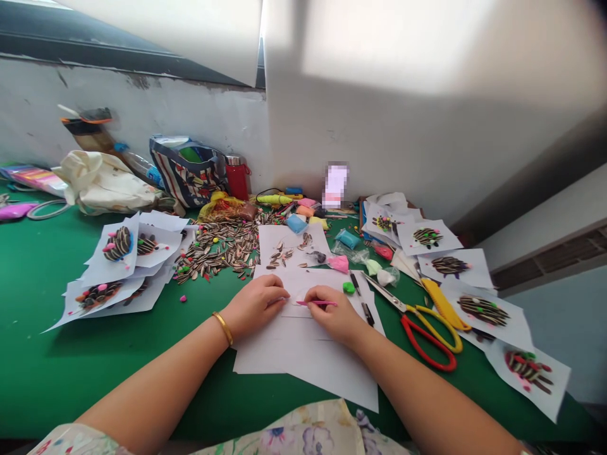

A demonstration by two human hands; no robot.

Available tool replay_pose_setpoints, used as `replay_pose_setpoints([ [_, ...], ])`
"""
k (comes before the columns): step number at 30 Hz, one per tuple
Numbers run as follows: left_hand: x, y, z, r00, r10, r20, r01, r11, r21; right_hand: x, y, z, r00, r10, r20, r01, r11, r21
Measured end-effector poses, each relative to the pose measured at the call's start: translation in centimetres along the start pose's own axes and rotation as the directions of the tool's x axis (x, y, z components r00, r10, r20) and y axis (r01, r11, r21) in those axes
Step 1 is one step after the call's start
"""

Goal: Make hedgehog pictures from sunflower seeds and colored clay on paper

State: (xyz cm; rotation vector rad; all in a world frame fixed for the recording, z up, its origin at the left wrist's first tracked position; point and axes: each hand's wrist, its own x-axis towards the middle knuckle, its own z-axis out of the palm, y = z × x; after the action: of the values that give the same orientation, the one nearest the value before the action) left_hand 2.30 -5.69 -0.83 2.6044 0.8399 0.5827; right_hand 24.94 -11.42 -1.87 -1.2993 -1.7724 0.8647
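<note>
At the centre of the frame, two bare hands work over white paper with one pink tool.
From where I stand, the right hand has its thumb and fingers pinched on the tool, its tip pointing left above the sheets; the left hand rests there too, fingers bent and close together, though I cannot tell whether the tips grip anything. Right of centre I count one green lump, one pair of scissors and one yellow cutter. Along the right edge, five decorated sheets show; at the left, four sheets show designs. Sunflower seeds, beyond counting, spread upper left of the hands, below one red flask.
</note>
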Motion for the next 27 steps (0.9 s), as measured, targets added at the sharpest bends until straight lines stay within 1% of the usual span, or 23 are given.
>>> replay_pose_setpoints([
  [3,0.03,0.40,-0.05,0.999,0.030,0.039,-0.030,0.999,0.012,-0.10,0.13,0.05,0.999,-0.046,0.024,0.046,0.999,0.026],
  [8,0.02,0.90,0.29,0.998,0.035,0.047,-0.036,0.999,0.019,-0.19,0.31,0.04,0.992,-0.105,0.076,0.106,0.994,-0.017],
  [13,0.09,0.84,0.42,0.999,0.031,0.035,-0.031,0.999,0.006,-0.21,0.39,0.12,0.994,-0.098,0.043,0.100,0.994,-0.052],
  [20,0.08,0.61,0.58,0.999,0.003,0.039,-0.002,1.000,-0.017,-0.21,0.45,0.08,0.994,-0.095,0.052,0.098,0.994,-0.050],
  [24,-0.02,0.54,0.59,0.999,0.019,0.035,-0.019,1.000,-0.018,-0.19,0.42,0.05,0.995,-0.095,0.020,0.096,0.993,-0.064],
  [27,-0.02,0.59,0.49,0.999,0.019,0.036,-0.018,1.000,-0.023,-0.21,0.35,0.01,0.994,-0.099,0.038,0.101,0.993,-0.066],
])
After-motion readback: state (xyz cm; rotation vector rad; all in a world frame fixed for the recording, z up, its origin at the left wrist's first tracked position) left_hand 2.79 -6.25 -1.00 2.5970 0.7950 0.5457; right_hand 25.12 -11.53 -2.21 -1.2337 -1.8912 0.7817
